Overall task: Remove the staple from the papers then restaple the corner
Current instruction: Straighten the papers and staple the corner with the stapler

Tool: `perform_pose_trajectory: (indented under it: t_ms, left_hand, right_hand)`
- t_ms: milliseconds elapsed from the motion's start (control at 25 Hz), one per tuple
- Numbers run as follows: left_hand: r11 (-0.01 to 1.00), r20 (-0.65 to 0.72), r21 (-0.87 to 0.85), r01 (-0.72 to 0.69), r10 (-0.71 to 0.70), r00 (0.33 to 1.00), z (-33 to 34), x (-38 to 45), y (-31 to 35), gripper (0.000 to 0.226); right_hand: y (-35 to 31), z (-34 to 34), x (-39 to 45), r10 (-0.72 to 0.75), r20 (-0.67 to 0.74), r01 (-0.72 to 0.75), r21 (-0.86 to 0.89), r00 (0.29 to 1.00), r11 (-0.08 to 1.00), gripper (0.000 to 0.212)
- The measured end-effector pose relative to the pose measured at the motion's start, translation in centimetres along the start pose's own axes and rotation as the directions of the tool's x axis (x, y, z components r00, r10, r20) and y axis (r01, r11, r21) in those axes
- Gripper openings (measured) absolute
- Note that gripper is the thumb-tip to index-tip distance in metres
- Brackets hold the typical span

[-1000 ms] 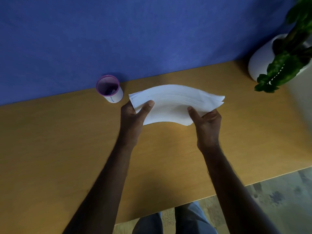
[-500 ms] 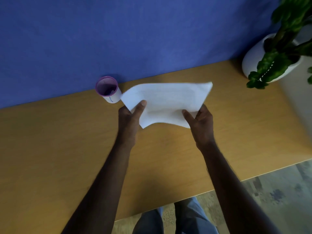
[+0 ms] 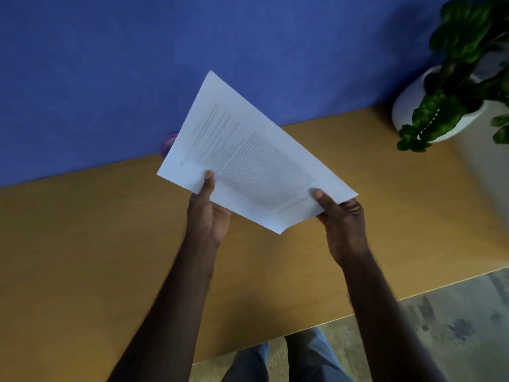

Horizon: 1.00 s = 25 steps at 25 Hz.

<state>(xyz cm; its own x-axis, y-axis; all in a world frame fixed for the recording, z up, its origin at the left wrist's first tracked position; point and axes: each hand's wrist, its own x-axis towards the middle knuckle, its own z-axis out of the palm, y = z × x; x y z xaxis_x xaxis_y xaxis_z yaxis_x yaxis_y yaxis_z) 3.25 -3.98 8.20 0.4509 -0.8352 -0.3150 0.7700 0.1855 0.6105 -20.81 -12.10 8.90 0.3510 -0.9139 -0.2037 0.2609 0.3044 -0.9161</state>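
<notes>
Papers (image 3: 248,158) raised, tilted above table (image 3: 82,244); left hand (image 3: 208,213), right hand (image 3: 341,219) pinching near edge.

Wooden table (image 3: 82,244), potted plant (image 3: 451,106), perhaps a purple-rimmed cup (image 3: 168,142).

Both forearms are seen bare from wrist to elbow, with no sleeves, watch or rings in sight. Blue-grey trousers (image 3: 278,359) are worn, glimpsed at the near edge. Short nails are seen on the thumbs.
</notes>
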Motion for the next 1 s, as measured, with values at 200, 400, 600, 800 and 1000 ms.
perform_pose_trajectory:
  t_ms: [200,400,600,800,1000]
  left_hand:
    - [0.994,0.044,-0.081,0.077,-0.074,0.996,-0.9,-1.0,-1.4,0.050]
    - [0.956,-0.085,0.285,0.068,-0.045,0.995,-3.8,-0.1,2.3,0.027]
    - [0.661,0.071,0.750,-0.026,-0.041,0.997,-3.4,-0.1,4.9,0.021]
    - [0.668,-0.005,0.744,0.018,-0.021,1.000,-4.3,0.1,3.3,0.026]
    - [0.665,-0.140,0.736,0.124,-0.030,0.990,-6.5,-0.9,-0.3,0.021]
  right_hand:
    - [0.5,0.6,0.3,-0.009,-0.040,0.007,-0.072,0.999,0.997,0.030]
    - [0.0,-2.0,0.7,-0.027,-0.149,0.000,-0.178,0.988,0.984,0.018]
    - [0.0,-1.9,1.2,-0.069,-0.078,0.046,-0.258,0.995,0.965,0.010]
    - [2.4,-2.4,1.7,-0.016,-0.018,0.011,-0.272,1.000,0.962,0.022]
    - [5.0,-3.4,1.5,0.057,-0.105,-0.084,-0.266,0.993,0.960,0.026]
